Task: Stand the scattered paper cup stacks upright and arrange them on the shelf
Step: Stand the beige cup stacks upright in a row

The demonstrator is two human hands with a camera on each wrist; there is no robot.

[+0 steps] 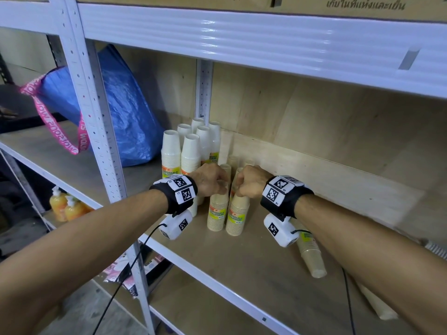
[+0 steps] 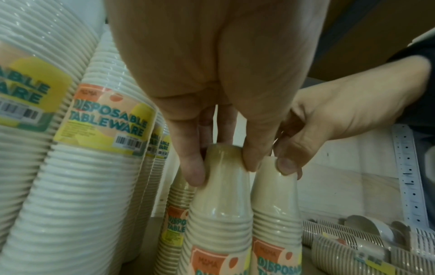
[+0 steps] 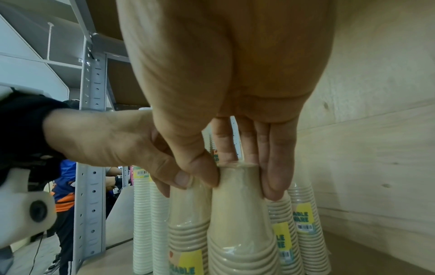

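Note:
Two tan paper cup stacks stand upright side by side on the wooden shelf board [image 1: 254,267]. My left hand [image 1: 219,184] pinches the top of the left tan stack [image 1: 217,213]. My right hand [image 1: 239,187] pinches the top of the right tan stack [image 1: 238,218]. The left wrist view shows my left hand [image 2: 223,167] with thumb and fingers around its stack [image 2: 221,195]. In the right wrist view my right hand [image 3: 242,184] holds its stack [image 3: 240,204] the same way. Several white stacks [image 1: 191,153] stand upright behind and to the left. Two tan stacks [image 1: 312,255] lie flat at the right.
A blue bag [image 1: 121,105] sits left of the white upright post [image 1: 96,117]. The shelf beam [image 1: 242,37] hangs low overhead, and a plywood wall [image 1: 338,131] closes the back. Soap bottles [image 1: 65,206] stand on a lower shelf. Another person [image 3: 63,186] stands beyond the rack.

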